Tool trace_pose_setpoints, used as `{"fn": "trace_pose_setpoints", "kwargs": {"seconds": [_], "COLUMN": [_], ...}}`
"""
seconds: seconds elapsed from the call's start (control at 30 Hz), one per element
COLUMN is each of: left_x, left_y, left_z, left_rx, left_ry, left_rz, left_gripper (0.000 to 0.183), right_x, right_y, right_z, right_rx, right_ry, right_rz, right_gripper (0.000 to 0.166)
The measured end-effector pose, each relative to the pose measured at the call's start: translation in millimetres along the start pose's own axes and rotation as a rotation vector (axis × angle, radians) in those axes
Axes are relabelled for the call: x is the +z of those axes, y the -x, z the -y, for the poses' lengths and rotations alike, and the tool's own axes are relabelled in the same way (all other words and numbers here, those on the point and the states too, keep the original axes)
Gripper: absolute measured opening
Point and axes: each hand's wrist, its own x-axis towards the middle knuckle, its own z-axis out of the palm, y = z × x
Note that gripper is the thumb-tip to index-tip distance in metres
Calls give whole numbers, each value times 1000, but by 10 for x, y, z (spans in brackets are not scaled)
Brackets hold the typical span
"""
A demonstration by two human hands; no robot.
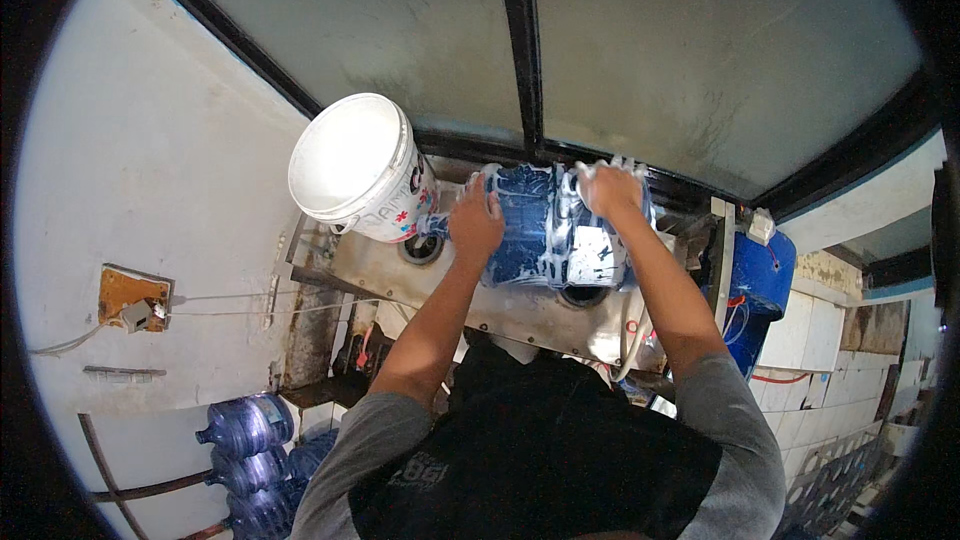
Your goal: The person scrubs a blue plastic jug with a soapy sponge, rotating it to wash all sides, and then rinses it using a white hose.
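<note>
A large blue plastic water jug [517, 232] lies on its side across a metal counter, with white suds over much of its surface. Its neck points left and a pale label patch [595, 255] shows near its base. My left hand [476, 221] grips the shoulder end beside the neck. Near the base end, my right hand [611, 187] is curled over the jug's far upper side, its fingers covered in foam. Whether a sponge lies under that hand is hidden. The metal counter [517, 311] has a dark round opening [421, 248] below the neck and another [585, 295] under the jug.
A white plastic bucket [405, 195] bearing writing stands left of the neck. Dark-framed glass panes [450, 37] rise behind the counter. A blue drum [761, 270] is at right, and a pale hose [630, 345] hangs in front. Several water jugs [251, 424] are stacked lower left.
</note>
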Motion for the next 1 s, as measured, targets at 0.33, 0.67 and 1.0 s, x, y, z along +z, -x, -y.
{"fn": "trace_pose_setpoints", "kwargs": {"seconds": [0.33, 0.67, 1.0], "left_x": [-105, -38, 172], "left_y": [-47, -52, -746], "left_z": [-3, 33, 138], "left_rx": [16, 25, -40], "left_ry": [42, 150, 288], "left_rz": [39, 80, 285], "left_gripper": [47, 50, 48], "right_x": [771, 237, 1445], "right_y": [648, -410, 1094], "right_z": [754, 931, 831], "right_rx": [-585, 52, -420], "right_ry": [-1, 11, 190], "right_rz": [-402, -5, -752], "right_gripper": [64, 63, 59]}}
